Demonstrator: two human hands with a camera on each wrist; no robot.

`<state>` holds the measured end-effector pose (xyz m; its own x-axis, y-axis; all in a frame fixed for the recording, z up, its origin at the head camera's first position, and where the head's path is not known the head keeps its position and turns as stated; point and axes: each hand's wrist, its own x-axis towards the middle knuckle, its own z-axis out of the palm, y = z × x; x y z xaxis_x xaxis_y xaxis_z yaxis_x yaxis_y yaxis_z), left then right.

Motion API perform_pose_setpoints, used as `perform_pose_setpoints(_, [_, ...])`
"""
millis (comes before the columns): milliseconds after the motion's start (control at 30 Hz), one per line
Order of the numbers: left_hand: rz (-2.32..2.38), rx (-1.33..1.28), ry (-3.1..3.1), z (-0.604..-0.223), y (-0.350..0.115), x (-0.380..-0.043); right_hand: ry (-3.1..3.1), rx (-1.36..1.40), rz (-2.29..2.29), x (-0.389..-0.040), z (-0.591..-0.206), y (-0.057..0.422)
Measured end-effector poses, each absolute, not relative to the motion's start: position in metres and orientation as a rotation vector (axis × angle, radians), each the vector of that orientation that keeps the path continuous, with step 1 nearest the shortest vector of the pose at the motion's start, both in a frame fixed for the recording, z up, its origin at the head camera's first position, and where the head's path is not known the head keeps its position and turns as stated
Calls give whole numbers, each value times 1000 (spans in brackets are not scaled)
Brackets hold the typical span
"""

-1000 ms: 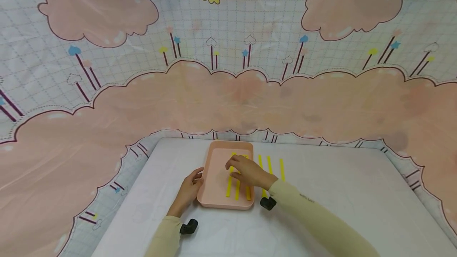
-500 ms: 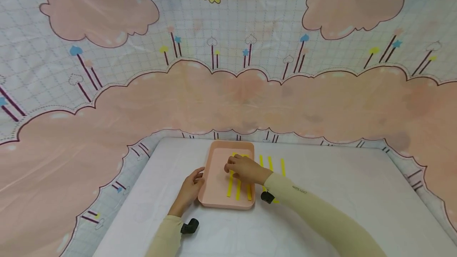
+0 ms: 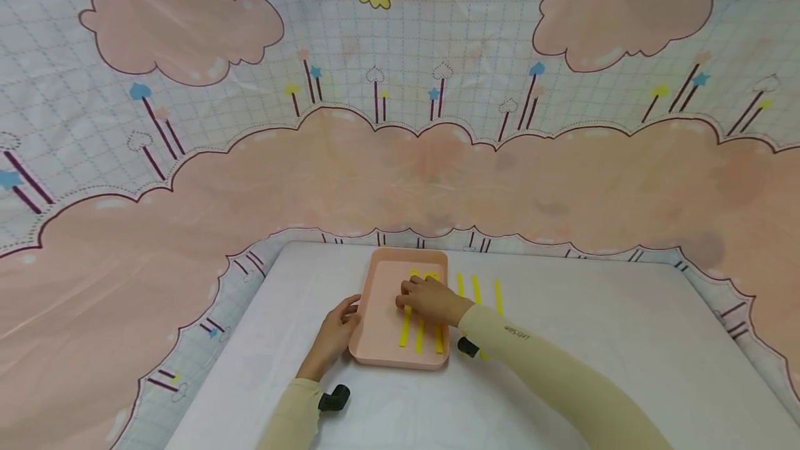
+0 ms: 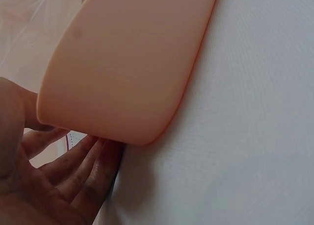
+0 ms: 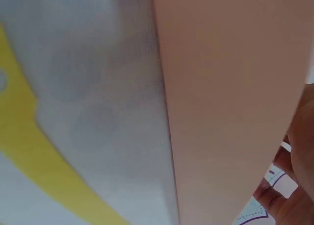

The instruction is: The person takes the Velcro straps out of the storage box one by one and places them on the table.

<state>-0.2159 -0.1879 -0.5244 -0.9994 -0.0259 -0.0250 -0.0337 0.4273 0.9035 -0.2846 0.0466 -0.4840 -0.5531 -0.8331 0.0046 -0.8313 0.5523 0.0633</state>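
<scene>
A shallow pink tray (image 3: 373,297) lies on the white table, with several flat yellow strips (image 3: 404,333) side by side in its right half. My left hand (image 3: 330,336) rests at the tray's left side; in the left wrist view its fingers (image 4: 81,178) lie against the outer wall and the thumb is at the rim. Over the strips hangs my right hand (image 3: 431,299) with bent fingers, its tips near the leftmost strip. I cannot tell whether they pinch it. In the right wrist view the tray's wall (image 5: 230,97) partly hides the right hand.
More yellow strips (image 3: 498,295) lie on the table (image 3: 594,339) right of the tray, partly under the right forearm. One strip (image 5: 19,117) shows a hole and a notch near its end. A patterned cloth backdrop (image 3: 437,172) stands behind the table.
The right hand's fingers have bent further over the strips, and its thumb has gone from sight. The right forearm has shifted slightly left. Left hand and tray keep their places.
</scene>
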Motion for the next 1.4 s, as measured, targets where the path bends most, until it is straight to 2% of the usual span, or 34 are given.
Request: perform_pose_setpoints(1400, [1673, -56, 2640, -525, -188, -220, -2611, 1534, -208, -291, -497, 43])
